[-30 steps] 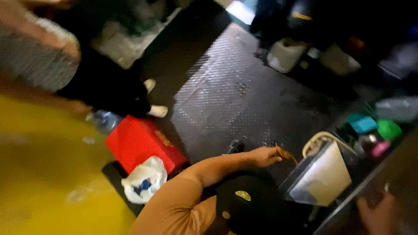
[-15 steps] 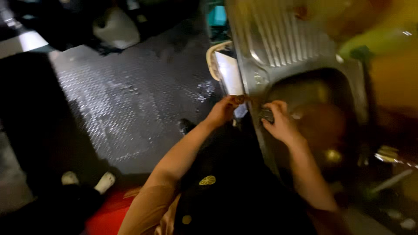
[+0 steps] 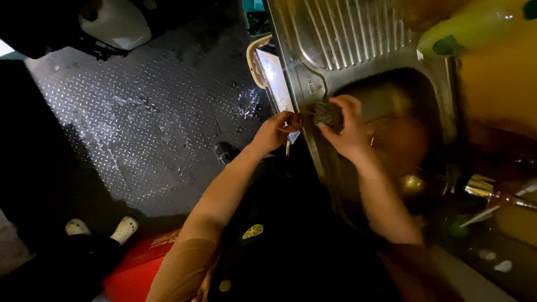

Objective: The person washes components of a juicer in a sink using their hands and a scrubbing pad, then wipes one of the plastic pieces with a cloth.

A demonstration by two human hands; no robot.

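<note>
Scrubbing step: right hand gripping dark scouring pad at sink rim, left hand pinching small brownish item. Next needs firm rubbing.

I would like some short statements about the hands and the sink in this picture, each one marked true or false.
1. The right hand holds a dark scouring pad. True.
2. The left hand rests flat on the floor. False: it is raised at the front edge of the steel sink, with a small brownish thing in its grip.
3. The floor is patterned metal plate. True.
4. Both hands are deep inside the sink basin. False: they meet at its front rim.
</note>
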